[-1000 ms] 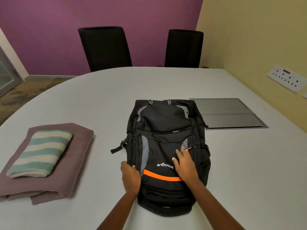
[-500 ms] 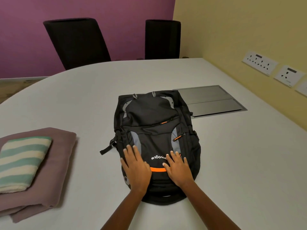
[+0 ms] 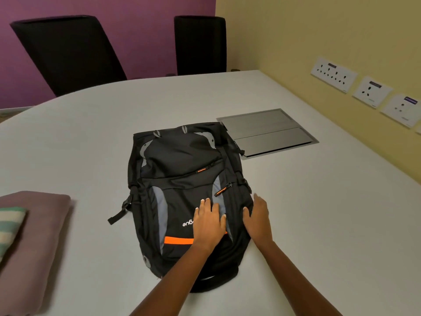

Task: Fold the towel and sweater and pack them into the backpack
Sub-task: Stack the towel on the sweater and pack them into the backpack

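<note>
Standing at far edge of white table (image 3: 296, 201): two black chairs (image 3: 68, 53), pushed close. Lying flush in tabletop at right: grey metal panel (image 3: 266, 131), both flaps shut. Lining yellow wall (image 3: 319, 30): white socket plates (image 3: 333, 74). Backing chairs: purple wall (image 3: 114, 10).

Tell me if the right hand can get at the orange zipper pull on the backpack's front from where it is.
Probably yes. The right hand rests on the backpack at its right edge, just below the orange zipper pull, with nothing between them. The left hand lies beside it, clear of that path.
</note>
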